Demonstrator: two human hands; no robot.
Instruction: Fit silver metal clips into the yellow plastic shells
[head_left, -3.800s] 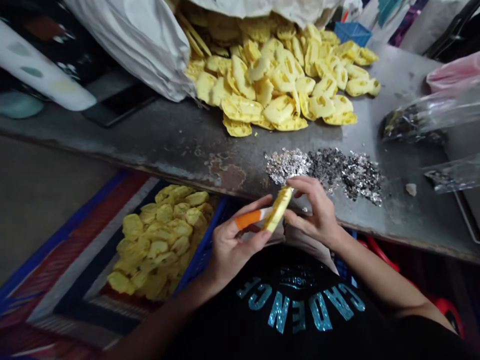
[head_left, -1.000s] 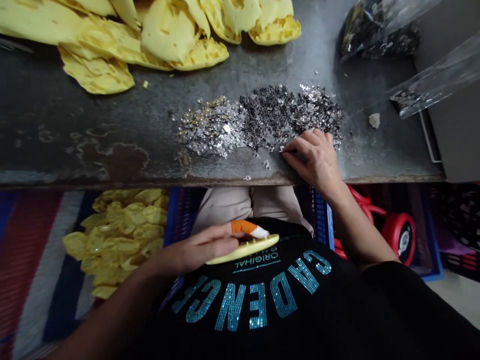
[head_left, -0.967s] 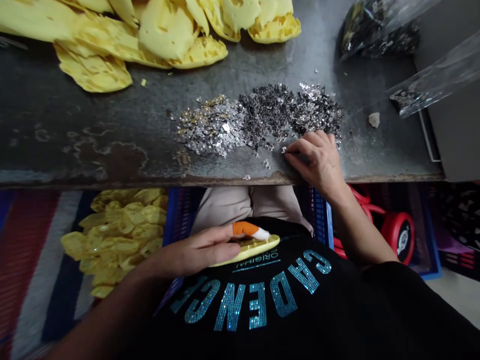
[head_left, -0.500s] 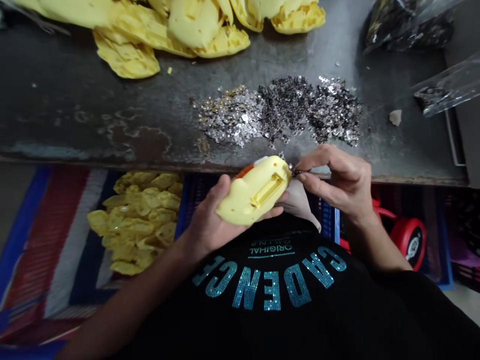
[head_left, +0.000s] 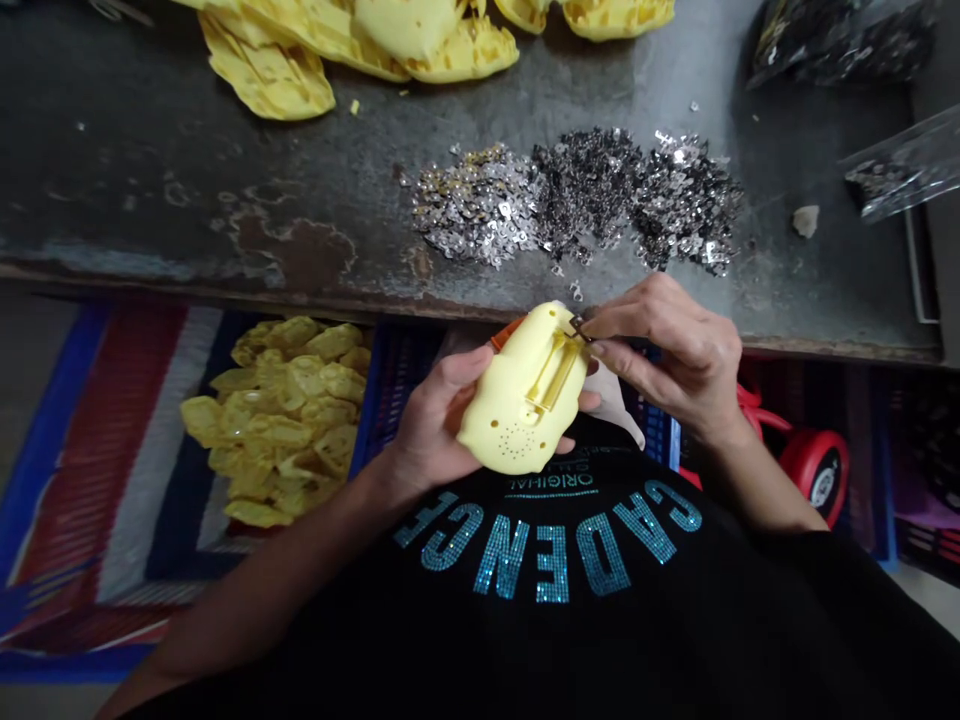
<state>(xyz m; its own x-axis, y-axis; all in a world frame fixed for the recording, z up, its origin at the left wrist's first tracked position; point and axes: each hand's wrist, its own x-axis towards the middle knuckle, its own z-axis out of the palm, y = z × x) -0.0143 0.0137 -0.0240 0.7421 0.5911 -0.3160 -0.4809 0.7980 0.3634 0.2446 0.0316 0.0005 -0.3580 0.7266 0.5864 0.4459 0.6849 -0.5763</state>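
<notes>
My left hand (head_left: 439, 415) is wrapped round a yellow plastic toy shell (head_left: 506, 400), held over my lap. Its outer face points up and shows a long battery slot, screw holes and a ring of small speaker holes. An orange cover sits on one finger, mostly hidden behind the shell. My right hand (head_left: 667, 345) pinches a small dark metal battery contact (head_left: 577, 328) at the far end of the slot. Whether the contact is inside the slot or only touching its edge I cannot tell. Just beyond, small metal contacts (head_left: 592, 195) lie in silver and dark heaps on the metal table.
More yellow shells (head_left: 442, 40) lie at the table's back. A blue crate at lower left holds several shells (head_left: 281, 420). Clear bags of metal parts (head_left: 900, 165) and a whitish lump (head_left: 805, 220) are at right. Red round objects (head_left: 817, 475) sit under the table edge.
My right hand has picked a contact from near the heaps and brought it to the shell. My left hand has raised the shell and turned its slotted face up.
</notes>
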